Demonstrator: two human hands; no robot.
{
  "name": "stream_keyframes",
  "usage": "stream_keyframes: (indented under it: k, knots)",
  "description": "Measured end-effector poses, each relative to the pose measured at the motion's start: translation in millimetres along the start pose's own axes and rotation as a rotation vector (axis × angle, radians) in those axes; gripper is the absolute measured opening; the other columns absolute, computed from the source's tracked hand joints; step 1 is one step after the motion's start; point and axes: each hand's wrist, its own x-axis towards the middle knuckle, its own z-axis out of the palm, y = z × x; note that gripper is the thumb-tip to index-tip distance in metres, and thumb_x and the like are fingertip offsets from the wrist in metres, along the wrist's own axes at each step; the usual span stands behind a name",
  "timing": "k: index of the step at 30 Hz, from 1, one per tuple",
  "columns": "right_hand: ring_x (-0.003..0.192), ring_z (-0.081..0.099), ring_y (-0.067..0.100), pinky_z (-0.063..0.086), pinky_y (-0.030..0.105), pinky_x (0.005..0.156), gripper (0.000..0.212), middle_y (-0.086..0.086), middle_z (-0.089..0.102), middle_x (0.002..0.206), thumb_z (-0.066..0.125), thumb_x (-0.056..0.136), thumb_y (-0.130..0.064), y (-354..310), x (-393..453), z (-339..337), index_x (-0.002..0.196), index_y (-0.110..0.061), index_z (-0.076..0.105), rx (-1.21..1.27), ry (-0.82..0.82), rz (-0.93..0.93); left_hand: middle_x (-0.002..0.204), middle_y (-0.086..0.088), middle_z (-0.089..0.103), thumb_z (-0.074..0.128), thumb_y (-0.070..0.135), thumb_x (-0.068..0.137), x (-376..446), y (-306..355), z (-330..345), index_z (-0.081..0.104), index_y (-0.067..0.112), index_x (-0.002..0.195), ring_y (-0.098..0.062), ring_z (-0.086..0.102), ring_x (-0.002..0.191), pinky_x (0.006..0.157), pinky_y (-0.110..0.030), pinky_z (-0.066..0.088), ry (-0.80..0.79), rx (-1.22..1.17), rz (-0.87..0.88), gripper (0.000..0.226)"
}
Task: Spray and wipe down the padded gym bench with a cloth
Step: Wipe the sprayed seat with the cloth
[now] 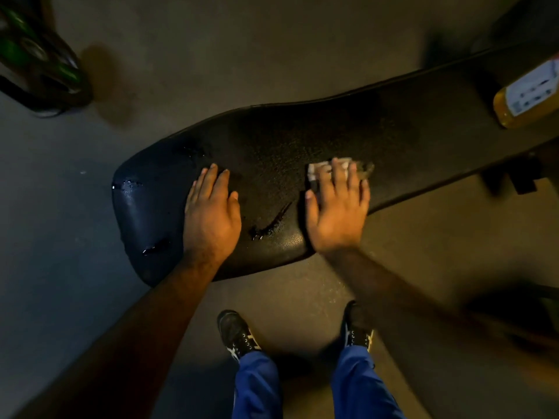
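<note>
Wiping step in hand. Right hand (337, 207), fingers spread flat, presses the cloth (316, 172) onto the bench (272, 146) pad. Left hand (210, 213), fingers together, braces at 9 o'clock. Next: sweep toward the wet streaks (269, 222).

No readable text: white label (534, 91) on the yellow bottle (514, 110), print too blurred.

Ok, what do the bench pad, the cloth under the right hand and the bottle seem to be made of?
Bench pad: looks like black vinyl or leatherette, pebbled grain, glossy where wet. Cloth: a thin white fabric or paper wipe, crumpled under the right hand; too blurred to tell which. Bottle: probably clear plastic, amber liquid showing through, white label.
</note>
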Motion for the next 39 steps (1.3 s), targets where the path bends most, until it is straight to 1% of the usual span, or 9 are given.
stream_keyframes:
  k: [6, 11, 17, 22, 27, 31, 32, 36, 39]
  knots:
    - [0.152, 0.028, 0.030, 0.017, 0.052, 0.123, 0.058, 0.007, 0.038, 0.161, 0.048, 0.093, -0.037, -7.8, -43.2, 5.6, 0.150, -0.028, 0.042, -0.116, -0.239, -0.813, 0.158, -0.014, 0.027, 0.041, 0.025, 0.102, -12.1, -13.1, -7.2, 0.037, 0.007, 0.147, -0.027, 0.019, 0.148, 0.120, -0.043, 0.014, -0.072, 0.073, 0.003, 0.048]
    - [0.153, 0.023, 0.034, 0.020, 0.059, 0.122, 0.060, 0.011, 0.036, 0.162, 0.040, 0.096, -0.040, -30.6, -1.0, 3.0, 0.153, -0.025, 0.040, -0.057, -0.059, -0.115, 0.155, -0.015, 0.033, 0.042, 0.024, 0.101, -6.4, -34.6, -19.3, 0.041, 0.006, 0.144, -0.029, 0.025, 0.146, 0.118, -0.044, 0.019, 0.003, 0.064, 0.024, 0.047]
    - [0.155, 0.019, 0.028, 0.012, 0.055, 0.125, 0.062, 0.004, 0.030, 0.165, 0.046, 0.096, -0.041, -43.9, -30.9, 5.7, 0.155, -0.033, 0.033, -0.088, -0.343, -0.840, 0.159, -0.015, 0.025, 0.044, 0.027, 0.101, -3.5, -56.5, -20.8, 0.036, 0.006, 0.147, -0.029, 0.018, 0.148, 0.120, -0.044, 0.014, -0.016, 0.076, -0.048, 0.051]
    - [0.155, 0.016, 0.035, 0.014, 0.061, 0.123, 0.061, 0.009, 0.026, 0.167, 0.032, 0.099, -0.048, -90.4, 9.7, 15.3, 0.157, -0.028, 0.034, -0.040, -0.125, -0.151, 0.156, -0.014, 0.032, 0.045, 0.021, 0.100, -1.5, -68.0, -31.0, 0.040, 0.005, 0.145, -0.027, 0.024, 0.147, 0.119, -0.043, 0.020, 0.017, -0.008, -0.017, 0.048]
    - [0.157, 0.012, 0.027, 0.004, 0.052, 0.124, 0.063, 0.004, 0.022, 0.168, 0.039, 0.098, -0.044, -84.7, 4.9, 8.1, 0.159, -0.031, 0.024, -0.138, -0.420, -0.901, 0.158, -0.015, 0.027, 0.039, 0.026, 0.101, 4.3, -68.8, -26.0, 0.033, 0.006, 0.148, -0.027, 0.019, 0.148, 0.120, -0.041, 0.015, 0.052, 0.089, -0.084, 0.052]
    - [0.156, 0.013, 0.034, 0.012, 0.057, 0.125, 0.068, 0.012, 0.022, 0.168, 0.038, 0.096, -0.040, -98.3, 71.0, 13.1, 0.160, -0.023, 0.025, -0.115, -0.232, -0.241, 0.159, -0.015, 0.024, 0.038, 0.029, 0.101, 3.7, -69.3, -20.2, 0.031, 0.005, 0.149, -0.027, 0.016, 0.149, 0.121, -0.041, 0.012, 0.097, 0.095, -0.117, 0.054]
    - [0.155, 0.015, 0.036, 0.014, 0.059, 0.124, 0.068, 0.014, 0.023, 0.167, 0.038, 0.095, -0.040, -115.9, 58.1, 19.3, 0.159, -0.021, 0.027, -0.096, -0.197, -0.229, 0.159, -0.015, 0.024, 0.039, 0.030, 0.100, 3.4, -68.9, -22.2, 0.030, 0.004, 0.149, -0.027, 0.016, 0.149, 0.122, -0.041, 0.012, 0.102, 0.095, -0.134, 0.056]
    - [0.156, 0.016, 0.031, 0.009, 0.053, 0.124, 0.065, 0.009, 0.026, 0.167, 0.038, 0.095, -0.040, -118.6, 36.5, 11.6, 0.158, -0.025, 0.030, -0.106, -0.476, -0.860, 0.159, -0.016, 0.023, 0.037, 0.031, 0.100, 4.6, -67.6, -23.8, 0.030, 0.003, 0.149, -0.028, 0.016, 0.149, 0.122, -0.042, 0.011, 0.061, 0.102, -0.148, 0.057]
    - [0.154, 0.020, 0.033, 0.015, 0.055, 0.124, 0.063, 0.010, 0.033, 0.164, 0.038, 0.095, -0.041, -107.6, 108.5, 13.0, 0.156, -0.024, 0.035, -0.076, -0.307, -0.514, 0.157, -0.019, 0.027, 0.037, 0.031, 0.099, 6.5, -70.8, -20.0, 0.033, 0.002, 0.147, -0.031, 0.020, 0.148, 0.121, -0.043, 0.013, 0.069, 0.120, -0.148, 0.057]
